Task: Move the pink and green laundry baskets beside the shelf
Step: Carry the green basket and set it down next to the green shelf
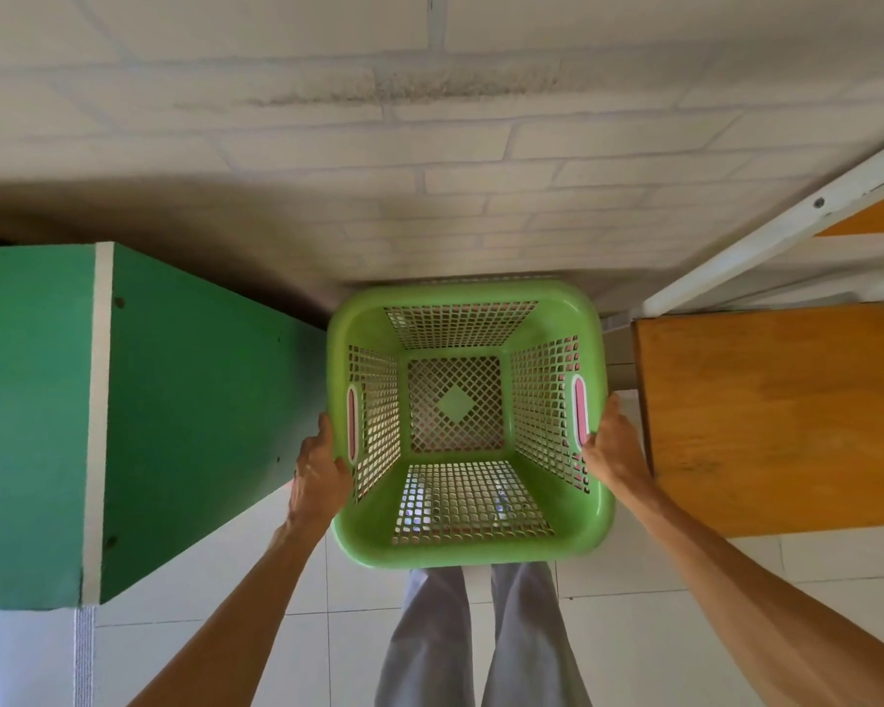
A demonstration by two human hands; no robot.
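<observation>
Green laundry basket [468,426], seen from above, with a perforated floor and walls and a smooth rim; pink shows through the slots in its left and right sides. It sits between a green cabinet [195,400] on the left and a wooden desk [771,415] on the right, its far edge close to a white brick wall [430,145]. The left hand [320,469] curls its grip around the left rim beside the slot; the right hand [613,443] closes its grip on the right rim, fingertips at the lower end of that slot. Both forearms reach in from below. Grey trouser legs [475,635] stand on the white tiled floor [659,630] behind the basket.
</observation>
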